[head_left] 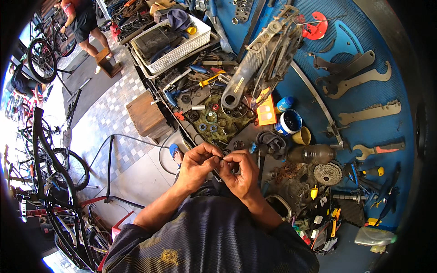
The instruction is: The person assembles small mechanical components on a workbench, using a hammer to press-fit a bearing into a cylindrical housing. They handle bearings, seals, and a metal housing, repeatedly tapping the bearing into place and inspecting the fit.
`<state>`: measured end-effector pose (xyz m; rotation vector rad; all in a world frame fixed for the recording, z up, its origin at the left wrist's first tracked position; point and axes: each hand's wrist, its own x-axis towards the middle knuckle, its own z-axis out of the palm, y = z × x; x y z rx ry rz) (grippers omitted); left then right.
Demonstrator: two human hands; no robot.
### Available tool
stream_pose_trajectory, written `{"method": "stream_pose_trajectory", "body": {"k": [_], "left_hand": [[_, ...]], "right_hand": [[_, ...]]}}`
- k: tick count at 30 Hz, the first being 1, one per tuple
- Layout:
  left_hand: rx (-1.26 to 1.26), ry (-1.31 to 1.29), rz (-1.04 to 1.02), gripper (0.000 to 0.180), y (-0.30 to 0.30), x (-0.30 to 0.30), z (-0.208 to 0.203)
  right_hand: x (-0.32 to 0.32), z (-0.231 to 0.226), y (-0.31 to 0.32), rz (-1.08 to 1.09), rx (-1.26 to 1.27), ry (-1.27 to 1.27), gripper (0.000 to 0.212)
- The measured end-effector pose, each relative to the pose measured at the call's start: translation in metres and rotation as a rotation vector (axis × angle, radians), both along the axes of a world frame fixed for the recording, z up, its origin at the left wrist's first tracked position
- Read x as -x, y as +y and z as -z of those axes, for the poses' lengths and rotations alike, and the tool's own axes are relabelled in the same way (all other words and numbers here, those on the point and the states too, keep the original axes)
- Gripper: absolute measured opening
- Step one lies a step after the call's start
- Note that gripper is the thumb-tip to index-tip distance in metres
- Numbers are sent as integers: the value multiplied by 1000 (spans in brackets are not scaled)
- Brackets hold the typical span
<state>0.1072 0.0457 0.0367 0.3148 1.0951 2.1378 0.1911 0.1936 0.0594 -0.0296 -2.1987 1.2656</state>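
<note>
My left hand and my right hand meet in front of my chest, fingertips pinched together. Whatever they hold between them is too small and too covered by the fingers to make out. Just beyond them, a stained greenish cloth lies on the bench with several small rings and round parts on it, among them a blue ring. A grey crank arm rises over the far side of the cloth. To the right of my hands lies a dark crumpled rag.
A white basket stands at the far left of the cluttered bench. An orange box, a blue-and-white tub and a cassette sit rightward. Wrenches hang on the blue panel. A wooden stool, bicycle frames and another person are left.
</note>
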Motion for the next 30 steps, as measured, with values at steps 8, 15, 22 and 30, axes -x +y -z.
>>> {"method": "stream_pose_trajectory", "body": {"k": [8,15,22,30], "left_hand": [[4,76,-38,9,-4,-3,16],[155,-10,-169,12,-29,9,38],[295,-13,-453,29,-72,27,53],[333,85,-580,26,-98,24,44]], "right_hand": [[-2,12,-6,-17,8,-17,17],[29,38,6,-120,215,-193,20],[184,130,37,-9,-493,-389,29],[223,151,52,-1,-755,-441,21]]}}
